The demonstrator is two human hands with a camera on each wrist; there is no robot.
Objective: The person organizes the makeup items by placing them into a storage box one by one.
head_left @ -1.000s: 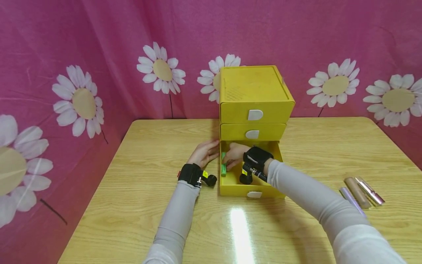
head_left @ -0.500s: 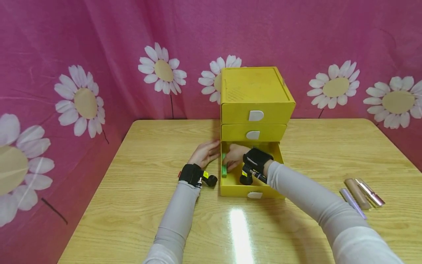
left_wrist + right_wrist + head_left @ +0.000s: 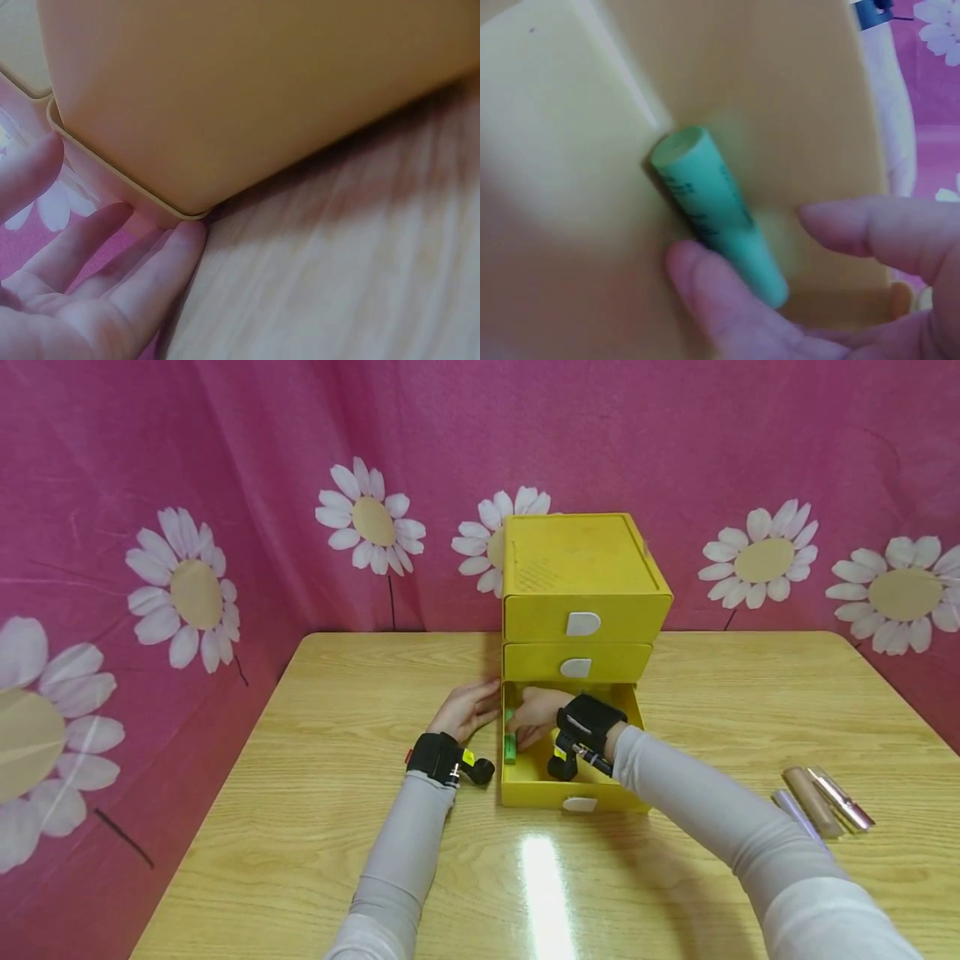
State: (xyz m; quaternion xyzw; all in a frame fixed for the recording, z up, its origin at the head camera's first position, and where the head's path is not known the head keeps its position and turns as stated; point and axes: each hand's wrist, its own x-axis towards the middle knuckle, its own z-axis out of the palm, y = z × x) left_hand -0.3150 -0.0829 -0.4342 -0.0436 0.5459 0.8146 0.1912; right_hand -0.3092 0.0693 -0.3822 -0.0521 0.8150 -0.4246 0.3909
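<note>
A green tube with dark lettering (image 3: 712, 195) lies along the left wall of the pulled-out bottom drawer (image 3: 532, 795) of a yellow drawer unit (image 3: 577, 552). My right hand (image 3: 538, 708) reaches down into that drawer over the tube. In the right wrist view, one finger (image 3: 705, 281) is right at the tube's side, while the thumb stands apart from it on the other side. Outside the drawer, my left hand (image 3: 463, 710) rests against the unit's left side. The left wrist view has its fingertips (image 3: 184, 234) at the rim of the unit's frame, fingers extended.
Two closed drawers with white handles sit above the pulled-out one. On the wooden table (image 3: 337, 827), at the right, lie a lilac tube (image 3: 798, 817), a beige tube (image 3: 813, 802) and a pink metallic tube (image 3: 842, 800). A pink flowered curtain (image 3: 600, 435) hangs behind.
The right wrist has shifted slightly rightward, its fingers staying beside the green tube. The left hand stays in place, and the view has drifted a little.
</note>
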